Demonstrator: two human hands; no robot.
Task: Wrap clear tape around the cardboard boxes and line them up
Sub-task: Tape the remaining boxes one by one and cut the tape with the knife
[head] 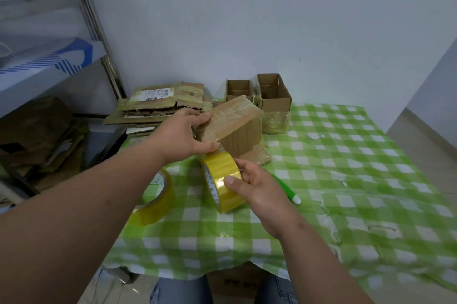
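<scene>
Head view: left hand (181,134) grips box (232,128) by its near end, thumb under and fingers (201,119) curled over the top, holding it tilted above the worktop (358,160). Right hand (259,187) pinches tape roll (222,181) just below the box — thumb across the roll's outer face, other fingers behind. Clear film already glints on the box's top. Judged best: keep the strip taut, turn the box rather than the roll, press each lap flat at the edges. Spare roll (158,199) lies left, green pen (286,190) just right of the hand. Two open boxes (274,96) stand at the wall — lining up not yet done for this one.
</scene>
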